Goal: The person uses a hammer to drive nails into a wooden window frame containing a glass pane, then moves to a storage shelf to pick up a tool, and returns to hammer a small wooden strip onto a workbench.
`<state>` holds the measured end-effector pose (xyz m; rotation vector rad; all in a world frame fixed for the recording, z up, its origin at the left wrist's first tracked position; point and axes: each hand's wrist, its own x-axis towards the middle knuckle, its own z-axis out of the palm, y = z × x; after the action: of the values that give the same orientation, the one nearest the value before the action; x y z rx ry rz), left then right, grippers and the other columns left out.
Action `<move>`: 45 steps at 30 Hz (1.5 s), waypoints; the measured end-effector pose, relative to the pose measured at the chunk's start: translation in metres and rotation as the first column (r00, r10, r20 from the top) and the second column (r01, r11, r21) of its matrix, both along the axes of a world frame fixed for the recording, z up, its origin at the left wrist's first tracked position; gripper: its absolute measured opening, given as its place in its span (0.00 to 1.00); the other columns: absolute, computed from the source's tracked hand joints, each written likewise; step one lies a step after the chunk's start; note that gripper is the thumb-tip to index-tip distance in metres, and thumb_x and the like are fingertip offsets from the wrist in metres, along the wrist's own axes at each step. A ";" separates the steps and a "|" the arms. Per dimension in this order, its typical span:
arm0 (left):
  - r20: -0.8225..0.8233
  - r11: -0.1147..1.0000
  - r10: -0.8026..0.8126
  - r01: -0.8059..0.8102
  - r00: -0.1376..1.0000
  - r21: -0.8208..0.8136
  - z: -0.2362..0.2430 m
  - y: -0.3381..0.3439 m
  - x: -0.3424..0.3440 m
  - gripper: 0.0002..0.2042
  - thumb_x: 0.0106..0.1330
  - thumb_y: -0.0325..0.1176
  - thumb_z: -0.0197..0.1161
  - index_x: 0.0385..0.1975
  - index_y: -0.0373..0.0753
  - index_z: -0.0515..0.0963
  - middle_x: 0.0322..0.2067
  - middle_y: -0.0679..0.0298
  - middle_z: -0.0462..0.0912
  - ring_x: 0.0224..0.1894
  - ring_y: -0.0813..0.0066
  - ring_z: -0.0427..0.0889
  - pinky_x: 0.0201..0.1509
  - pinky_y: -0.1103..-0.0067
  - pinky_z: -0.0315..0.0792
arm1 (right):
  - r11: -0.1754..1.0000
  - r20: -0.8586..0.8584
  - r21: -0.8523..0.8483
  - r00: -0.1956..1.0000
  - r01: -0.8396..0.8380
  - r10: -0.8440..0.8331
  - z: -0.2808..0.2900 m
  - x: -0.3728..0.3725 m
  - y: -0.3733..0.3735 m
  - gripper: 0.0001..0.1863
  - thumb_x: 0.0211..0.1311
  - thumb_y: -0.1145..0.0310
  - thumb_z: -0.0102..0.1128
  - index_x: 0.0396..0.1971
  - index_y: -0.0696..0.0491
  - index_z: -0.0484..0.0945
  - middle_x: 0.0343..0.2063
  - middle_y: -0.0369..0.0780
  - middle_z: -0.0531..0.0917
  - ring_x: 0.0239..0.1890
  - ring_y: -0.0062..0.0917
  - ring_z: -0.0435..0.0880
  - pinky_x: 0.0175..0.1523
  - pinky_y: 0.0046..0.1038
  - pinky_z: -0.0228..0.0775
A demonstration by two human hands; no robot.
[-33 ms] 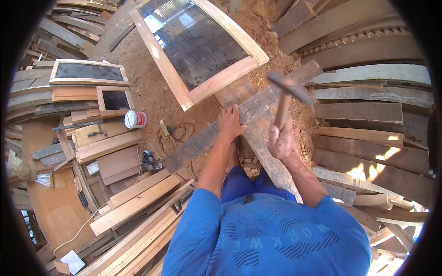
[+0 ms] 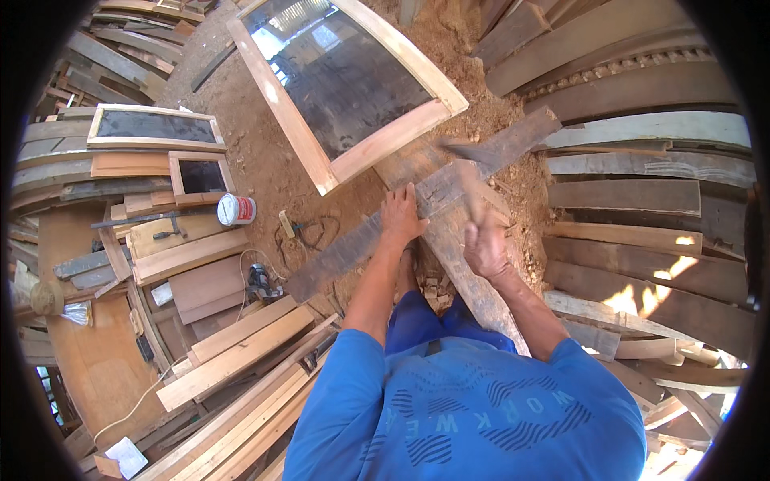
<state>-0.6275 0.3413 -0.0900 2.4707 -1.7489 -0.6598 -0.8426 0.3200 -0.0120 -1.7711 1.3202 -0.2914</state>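
My left hand [image 2: 399, 210] grips a weathered dark plank [image 2: 329, 252], which lies diagonally across a longer board [image 2: 473, 289] beneath it. My right hand [image 2: 489, 248] is closed on the wooden handle of a hammer [image 2: 465, 156], blurred by motion, with its dark head low over the crossed plank just right of my left hand. Whether the head touches the wood, I cannot tell. Just beyond lies a large wood-framed glass panel [image 2: 349, 88].
Stacked boards [image 2: 626, 192] line the right. On the left are lumber piles [image 2: 233, 345], two small framed panels [image 2: 152, 124], a white can [image 2: 236, 208], clamps, a corded power tool [image 2: 261, 282] and a plywood sheet [image 2: 96, 361]. Sawdust and a loose cable [image 2: 309, 232] cover the ground ahead.
The hammer has swung down and slightly left toward the crossed plank, with my right hand dropping slightly. My left hand stays where it was.
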 end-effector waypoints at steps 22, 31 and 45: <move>0.027 0.996 0.017 -0.015 1.000 -0.090 -0.003 0.008 0.000 0.46 0.47 0.43 0.78 0.67 0.36 0.62 0.58 0.51 0.70 0.63 0.50 0.66 0.66 0.60 0.63 | 0.945 0.203 -0.328 0.977 0.006 0.064 0.076 0.020 -0.027 0.19 0.74 0.58 0.47 0.42 0.62 0.70 0.28 0.54 0.81 0.25 0.48 0.80 0.33 0.47 0.73; 0.074 0.994 -0.016 0.024 0.997 -0.107 0.009 0.000 -0.007 0.45 0.47 0.43 0.78 0.66 0.35 0.63 0.57 0.51 0.71 0.63 0.51 0.67 0.66 0.61 0.63 | 0.931 -0.299 -0.264 0.939 -0.250 0.168 -0.078 -0.018 -0.006 0.17 0.73 0.58 0.48 0.42 0.60 0.69 0.25 0.50 0.80 0.26 0.46 0.81 0.29 0.45 0.73; 0.061 0.992 -0.016 0.024 0.998 -0.125 0.012 -0.010 0.003 0.45 0.48 0.42 0.77 0.66 0.34 0.63 0.58 0.51 0.71 0.62 0.51 0.67 0.66 0.61 0.64 | 0.918 -0.286 -0.284 0.939 -0.275 0.193 -0.062 -0.030 0.004 0.23 0.69 0.60 0.53 0.52 0.64 0.64 0.29 0.55 0.80 0.28 0.52 0.81 0.35 0.48 0.74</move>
<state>-0.6243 0.3310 -0.0777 2.4157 -1.7787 -0.4667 -0.8730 0.3237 -0.0743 -2.2850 1.2673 -0.1524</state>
